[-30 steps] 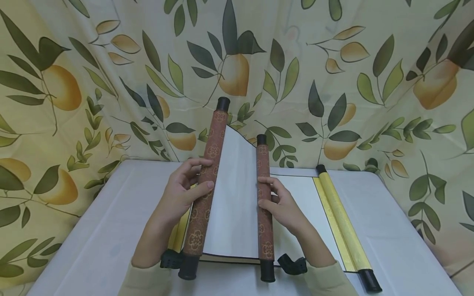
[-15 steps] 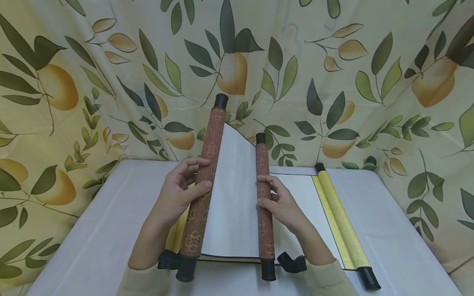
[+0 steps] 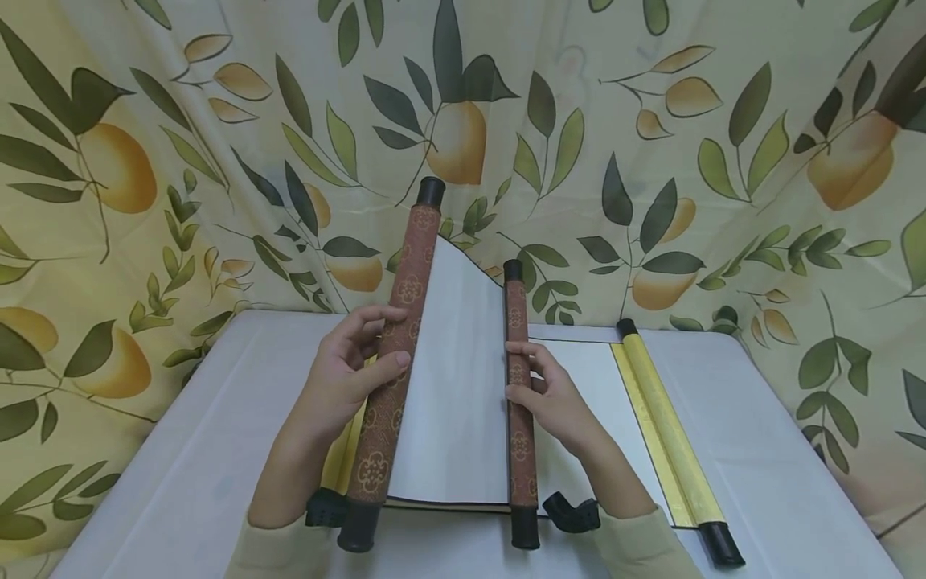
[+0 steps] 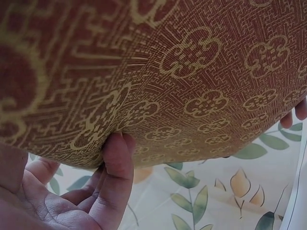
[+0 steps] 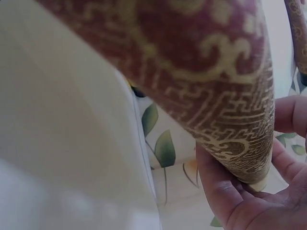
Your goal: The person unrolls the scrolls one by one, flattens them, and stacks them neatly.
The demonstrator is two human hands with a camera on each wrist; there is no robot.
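A hanging scroll with brown-red backing and gold flower patterns is held up, partly unrolled. My left hand (image 3: 325,386) grips its thicker left roll (image 3: 408,289), which leans with its top to the right. My right hand (image 3: 553,402) pinches the thinner, nearly upright right roll (image 3: 518,314) between thumb and fingers. Blank white paper (image 3: 456,386) spans the two rolls, and black knobs cap their ends. The left wrist view shows the patterned backing (image 4: 206,103) close up, with fingers (image 4: 117,163) against it. Beside the right wrist camera, the right roll (image 5: 230,124) lies within my fingers.
A second scroll with yellow trim lies open on the white-covered table (image 3: 239,402) beneath the held one. Its yellow right roll (image 3: 673,434) runs along the right side, and its white sheet (image 3: 586,378) is partly covered. A fruit-and-leaf patterned curtain (image 3: 579,201) hangs behind.
The left roll has shifted slightly left and up with my left hand, so the white span is a little wider. A dark edge now shows along the right roll's left side.
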